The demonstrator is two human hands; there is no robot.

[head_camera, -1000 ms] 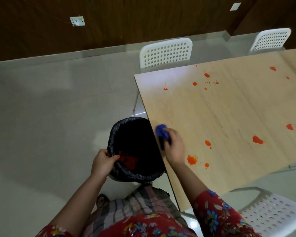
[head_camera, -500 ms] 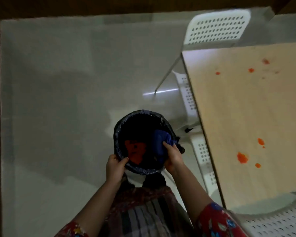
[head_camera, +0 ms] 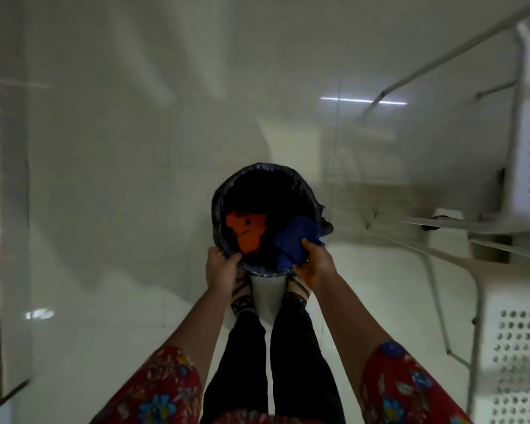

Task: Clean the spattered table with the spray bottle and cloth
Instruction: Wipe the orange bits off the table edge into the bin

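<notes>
Over the bin, right fingers grip the cloth, left fingers its rim

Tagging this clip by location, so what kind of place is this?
Likely an indoor dining or meeting room: a glossy pale tiled floor, white perforated chairs on thin metal legs, and a bin with a black liner.

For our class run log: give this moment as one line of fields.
left hand: grips bin rim | right hand: holds blue cloth at bin mouth | bin: orange item inside
</notes>
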